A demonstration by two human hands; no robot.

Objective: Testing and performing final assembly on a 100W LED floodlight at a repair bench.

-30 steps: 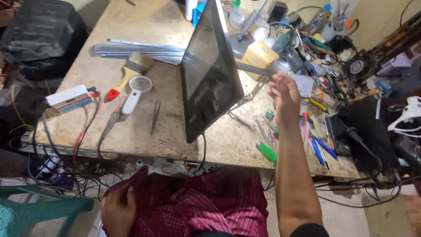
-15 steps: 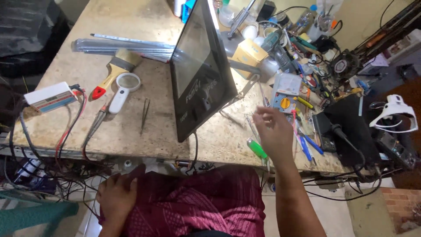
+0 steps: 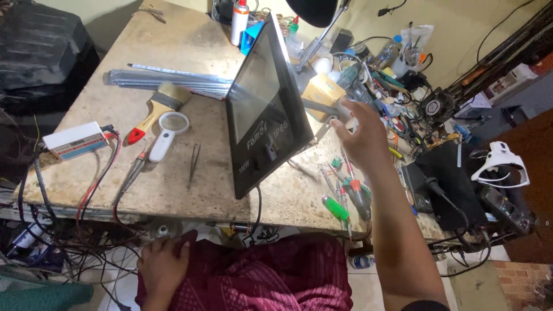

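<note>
A black flat flood-light panel (image 3: 262, 109) stands tilted on its edge on the worn workbench (image 3: 190, 40), propped by a metal bracket (image 3: 322, 129) behind it. My right hand (image 3: 360, 135) hovers open just right of the panel, fingers spread, holding nothing, near the bracket and above several screwdrivers (image 3: 351, 193). My left hand (image 3: 163, 266) rests flat on my lap, on maroon cloth (image 3: 271, 279), below the table's front edge.
On the left lie a paintbrush (image 3: 152, 112), a magnifying glass (image 3: 167, 133), tweezers (image 3: 194, 164), aluminium strips (image 3: 173, 79), a white box with red and black leads (image 3: 75, 140). Tools, bottles and wires crowd the right side; a black case (image 3: 455, 184) sits at the right edge.
My right hand has lifted from the screwdrivers near the front edge up toward the bracket beside the panel. The view has swung closer. The left hand stays on my lap.
</note>
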